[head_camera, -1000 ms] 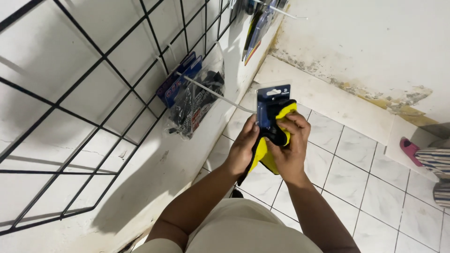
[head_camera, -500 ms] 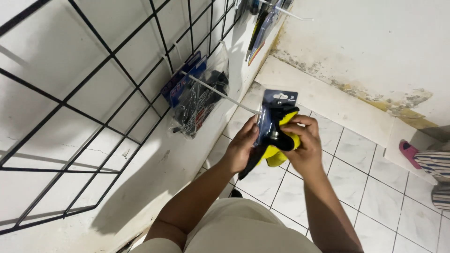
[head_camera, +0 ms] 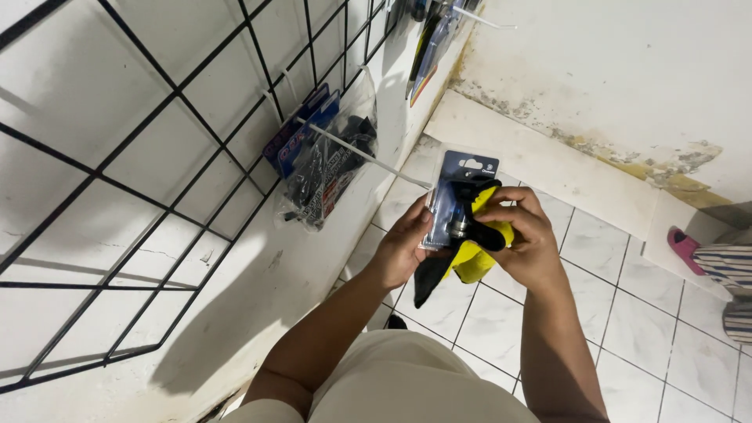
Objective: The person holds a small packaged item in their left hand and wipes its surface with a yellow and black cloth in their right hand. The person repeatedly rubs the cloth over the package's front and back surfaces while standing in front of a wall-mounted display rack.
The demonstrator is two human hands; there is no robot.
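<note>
A blister-packed tool, with a dark blue card and a black and yellow body, is held upright near the centre of the view, above a white tiled floor. The left hand cups the pack's left edge from about 8 o'clock, thumb on the front. The right hand closes over the yellow part from 3 o'clock, fingers curled and pressed on the pack, so both grips pinch it. Both forearms rise from 6 o'clock, bent inward to meet at the pack.

At 10 o'clock a black wire grid panel covers a white wall, and a white peg hook carries hanging packets in clear plastic with blue cards. More packets hang at 12 o'clock. At 2 o'clock the wall base is stained and peeling. At 3 o'clock lies a pink slipper on the floor.
</note>
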